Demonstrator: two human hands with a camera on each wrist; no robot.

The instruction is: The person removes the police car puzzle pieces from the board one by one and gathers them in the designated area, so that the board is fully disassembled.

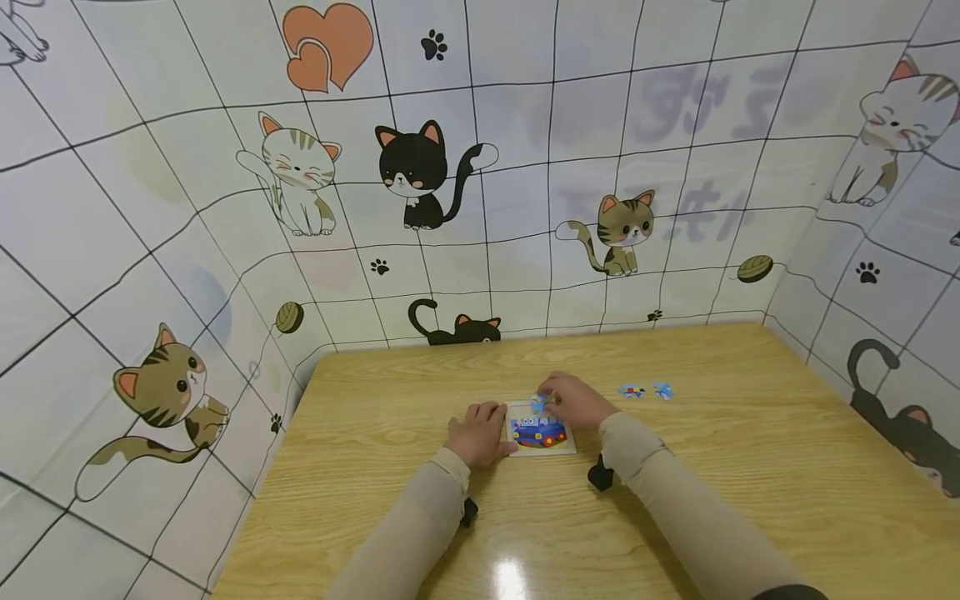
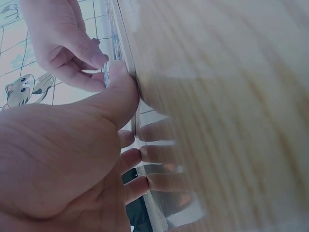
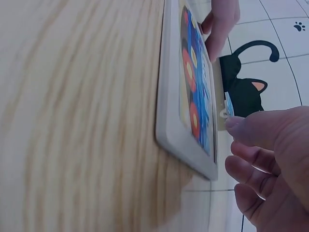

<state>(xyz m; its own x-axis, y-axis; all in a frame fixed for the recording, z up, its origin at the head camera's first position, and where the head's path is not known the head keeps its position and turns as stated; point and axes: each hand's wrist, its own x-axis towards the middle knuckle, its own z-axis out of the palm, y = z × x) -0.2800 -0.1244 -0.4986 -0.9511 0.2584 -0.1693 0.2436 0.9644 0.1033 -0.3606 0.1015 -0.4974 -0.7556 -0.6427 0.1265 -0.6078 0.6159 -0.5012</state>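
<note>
A square jigsaw puzzle board (image 1: 542, 451) with a pale raised frame lies on the table, showing a blue vehicle with red wheels. My right hand (image 1: 576, 402) pinches a light blue puzzle piece (image 1: 537, 403) between thumb and fingers, just over the board's upper part. In the right wrist view that piece (image 3: 229, 104) is seen edge-on at the thumb tip. My left hand (image 1: 477, 435) rests at the board's left side, its thumb (image 2: 120, 92) along the near edge and its fingers spread on the table.
Two loose puzzle pieces, one with red and yellow marks (image 1: 632, 391) and one light blue (image 1: 663, 391), lie on the wooden table (image 1: 390, 417) right of the board. A cat-patterned cloth wall (image 1: 517, 208) surrounds the table's back and sides.
</note>
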